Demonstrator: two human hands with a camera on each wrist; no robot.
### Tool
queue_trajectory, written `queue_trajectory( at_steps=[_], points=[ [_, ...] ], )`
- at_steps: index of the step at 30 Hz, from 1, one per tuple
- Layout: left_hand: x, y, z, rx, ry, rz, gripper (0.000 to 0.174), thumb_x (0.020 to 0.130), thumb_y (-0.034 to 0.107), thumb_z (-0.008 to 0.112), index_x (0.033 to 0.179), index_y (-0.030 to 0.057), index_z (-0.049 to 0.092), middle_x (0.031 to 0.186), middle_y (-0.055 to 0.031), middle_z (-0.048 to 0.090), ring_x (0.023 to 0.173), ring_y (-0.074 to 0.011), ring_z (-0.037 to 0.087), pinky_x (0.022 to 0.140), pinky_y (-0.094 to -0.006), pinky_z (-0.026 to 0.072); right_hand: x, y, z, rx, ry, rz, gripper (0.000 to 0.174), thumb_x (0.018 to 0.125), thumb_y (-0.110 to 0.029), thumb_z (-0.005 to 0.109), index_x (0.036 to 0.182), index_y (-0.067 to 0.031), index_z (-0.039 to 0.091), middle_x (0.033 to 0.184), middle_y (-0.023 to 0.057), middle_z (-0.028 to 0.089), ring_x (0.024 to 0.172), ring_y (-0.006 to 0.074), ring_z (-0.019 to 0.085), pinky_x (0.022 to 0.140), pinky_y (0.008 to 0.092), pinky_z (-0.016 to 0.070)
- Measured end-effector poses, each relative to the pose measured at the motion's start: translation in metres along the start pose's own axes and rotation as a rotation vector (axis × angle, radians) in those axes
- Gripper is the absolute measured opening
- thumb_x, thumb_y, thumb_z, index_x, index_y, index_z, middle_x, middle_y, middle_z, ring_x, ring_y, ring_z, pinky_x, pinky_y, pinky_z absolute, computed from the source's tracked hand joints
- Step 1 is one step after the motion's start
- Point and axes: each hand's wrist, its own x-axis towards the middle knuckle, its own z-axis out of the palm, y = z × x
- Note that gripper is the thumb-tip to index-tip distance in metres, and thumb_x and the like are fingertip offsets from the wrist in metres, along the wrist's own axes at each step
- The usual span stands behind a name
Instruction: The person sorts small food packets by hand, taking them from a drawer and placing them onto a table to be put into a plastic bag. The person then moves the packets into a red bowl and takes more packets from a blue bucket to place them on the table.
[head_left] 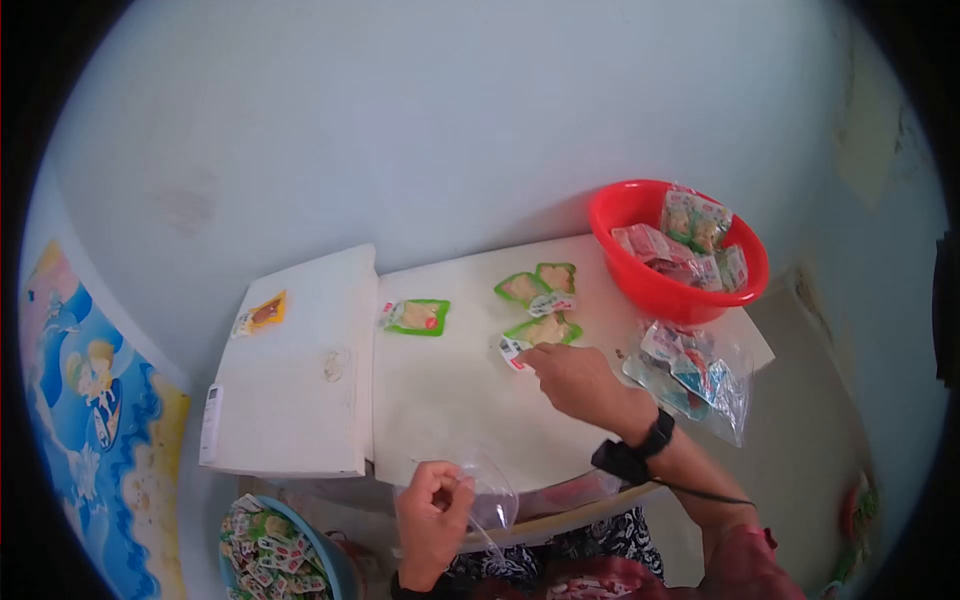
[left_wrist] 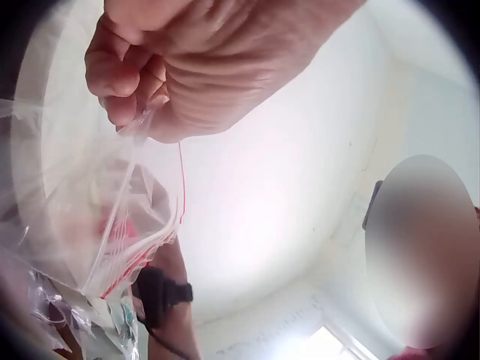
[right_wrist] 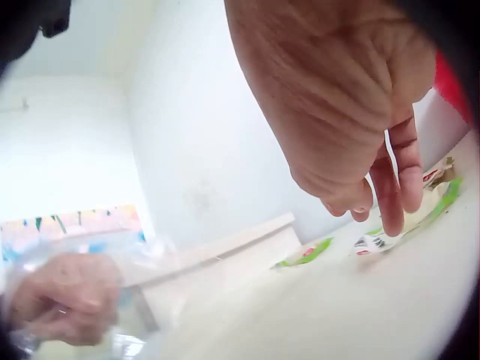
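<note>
Found the green-edged packet (head_left: 540, 333) flat near the tabletop (head_left: 450, 400) centre, long axis slanting from its white end at near left to far right; noted right hand (head_left: 575, 380) open, straight fingertips touching that white end. Recorded left hand (head_left: 432, 520) pinching a clear zip bag (head_left: 492, 497) at the near edge; saw bare tabletop between the hands, two more packets (head_left: 540, 283) just beyond, red basin (head_left: 660, 290) at far right.

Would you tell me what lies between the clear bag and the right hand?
Only bare white tabletop separates clear bag from right hand, in the head view.
</note>
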Motion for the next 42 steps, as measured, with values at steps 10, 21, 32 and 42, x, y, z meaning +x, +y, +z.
queue_trajectory(
  at_steps=[10, 21, 32, 42],
  points=[
    [-0.004, 0.002, -0.010, -0.084, -0.048, -0.003, 0.014, 0.096, 0.005, 0.072, 0.104, -0.0014, 0.063, 0.077, 0.0010, 0.066, 0.064, 0.0003, 0.052, 0.056, -0.0191, 0.0401, 0.077, 0.046, 0.013, -0.202, -0.215, -0.150, 0.063, 0.082, 0.004, 0.063, 0.142, -0.0161, 0.059, 0.121, 0.0137, 0.067, 0.106, 0.0356, 0.070, 0.085, 0.0498, 0.0567],
    [0.004, 0.009, -0.006, -0.092, -0.045, -0.042, 0.019, 0.097, 0.005, 0.069, 0.112, -0.0003, 0.058, 0.075, -0.0043, 0.065, 0.055, -0.0046, 0.055, 0.047, -0.0203, 0.0419, 0.051, 0.024, -0.026, -0.365, -0.089, -0.177, 0.010, 0.078, -0.009, 0.071, 0.086, -0.0046, 0.066, 0.089, 0.0145, 0.069, 0.088, 0.0351, 0.070, 0.077, 0.0481, 0.0525],
    [0.011, 0.018, 0.037, -0.005, -0.019, 0.026, 0.019, 0.099, 0.003, 0.067, 0.114, -0.0010, 0.056, 0.076, -0.0042, 0.063, 0.055, -0.0064, 0.057, 0.047, -0.0228, 0.0455, -0.082, -0.044, -0.078, 1.076, 0.521, 0.308, 0.027, 0.097, -0.011, 0.072, 0.116, 0.0052, 0.061, 0.094, 0.0095, 0.070, 0.062, 0.0158, 0.068, 0.051, 0.0260, 0.0491],
    [0.019, 0.031, 0.069, 0.155, 0.057, 0.094, 0.013, 0.104, 0.007, 0.060, 0.113, -0.0016, 0.057, 0.076, -0.0057, 0.065, 0.062, -0.0088, 0.062, 0.053, -0.0244, 0.0516, -0.138, -0.079, -0.013, 0.969, 0.541, 0.297, 0.012, 0.093, -0.001, 0.073, 0.094, 0.0007, 0.061, 0.070, 0.0063, 0.064, 0.059, 0.0130, 0.067, 0.051, 0.0288, 0.0465]
  ],
)
